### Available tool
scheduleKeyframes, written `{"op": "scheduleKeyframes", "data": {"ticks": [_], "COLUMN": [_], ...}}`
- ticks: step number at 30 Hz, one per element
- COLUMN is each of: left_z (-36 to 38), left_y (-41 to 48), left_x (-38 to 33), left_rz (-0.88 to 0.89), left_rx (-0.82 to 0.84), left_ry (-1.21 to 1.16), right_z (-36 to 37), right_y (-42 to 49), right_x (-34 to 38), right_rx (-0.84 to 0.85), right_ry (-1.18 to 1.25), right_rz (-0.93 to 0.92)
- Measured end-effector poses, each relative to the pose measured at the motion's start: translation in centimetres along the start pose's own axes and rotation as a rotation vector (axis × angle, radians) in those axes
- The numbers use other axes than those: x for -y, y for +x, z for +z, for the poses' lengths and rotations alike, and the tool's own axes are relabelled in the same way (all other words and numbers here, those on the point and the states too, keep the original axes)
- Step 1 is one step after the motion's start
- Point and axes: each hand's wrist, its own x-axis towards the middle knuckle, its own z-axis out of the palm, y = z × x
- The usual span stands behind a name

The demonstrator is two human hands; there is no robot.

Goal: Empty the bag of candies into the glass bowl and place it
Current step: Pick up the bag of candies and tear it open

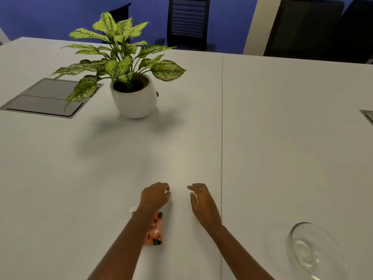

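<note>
A small clear bag of orange candies (155, 231) lies on the white table (121, 158) near its front edge, partly hidden under my left forearm. My left hand (155, 196) hovers just beyond the bag with fingers curled and nothing in them. My right hand (201, 203) is beside it, fingers apart and empty, about a hand's width to the right. The glass bowl (316, 251) stands empty at the lower right, well apart from both hands.
A potted plant in a white pot (134, 98) stands at the middle left. A grey cable hatch (46, 98) is set in the table behind it, another hatch (368, 116) at the right edge. Black office chairs (188, 23) line the far side.
</note>
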Motion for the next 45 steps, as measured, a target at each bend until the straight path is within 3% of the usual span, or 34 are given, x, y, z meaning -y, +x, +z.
{"op": "scheduleKeyframes", "data": {"ticks": [6, 11, 16, 23, 28, 39, 45], "left_z": [-1.6, -1.5, -2.6, -3.1, -1.3, 1.3, 1.3], "left_y": [-0.2, -0.7, -1.4, -3.6, -4.4, -5.9, -5.3], "left_x": [4.1, 4.8, 2.8, -3.4, -7.4, -11.4, -10.7], "left_rz": [-0.112, -0.073, -0.051, -0.002, -0.037, 0.001, 0.057], "left_rx": [0.315, 0.288, 0.223, -0.060, -0.187, -0.237, -0.076], "left_ry": [-0.146, -0.315, -0.475, -0.691, -0.818, -0.879, -0.933], "right_z": [2.3, 2.3, 0.4, -3.1, -4.7, -6.2, -7.7], "right_y": [-0.2, -0.3, -0.3, -1.0, -1.7, -2.9, -2.7], "right_x": [1.6, 1.4, 1.5, 1.6, 1.4, -0.1, -0.4], "right_rx": [0.305, 0.372, 0.296, -0.033, -0.039, -0.181, -0.024], "right_ry": [0.019, -0.039, 0.008, 0.231, 0.371, 0.442, 0.728], "right_rz": [0.100, 0.141, 0.139, 0.172, 0.283, 0.413, 0.577]}}
